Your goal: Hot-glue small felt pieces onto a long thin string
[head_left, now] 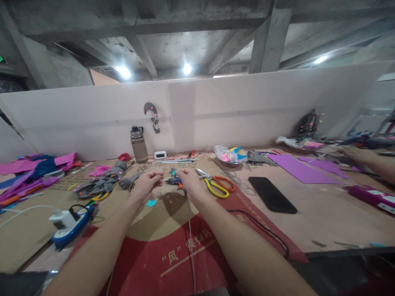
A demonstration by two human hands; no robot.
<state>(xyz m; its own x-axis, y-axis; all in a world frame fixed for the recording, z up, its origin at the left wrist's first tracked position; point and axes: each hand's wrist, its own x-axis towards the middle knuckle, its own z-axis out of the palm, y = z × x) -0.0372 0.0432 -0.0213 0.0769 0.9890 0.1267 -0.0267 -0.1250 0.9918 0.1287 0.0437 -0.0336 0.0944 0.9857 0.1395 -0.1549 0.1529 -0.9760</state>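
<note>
Left hand (147,184) and right hand (190,183) are being held curled, presumably for precision, grip unclear | reach is presumably being eased by nearby scissors (210,178)

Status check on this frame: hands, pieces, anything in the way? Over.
Left hand, right hand: fingers bent, grip contents unclear. Blue flower-shaped piece lying near left hand. Scissors close beside right hand, possible obstruction.

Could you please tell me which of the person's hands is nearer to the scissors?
Right. The right hand is just left of the scissors; the left hand is farther left.
</note>
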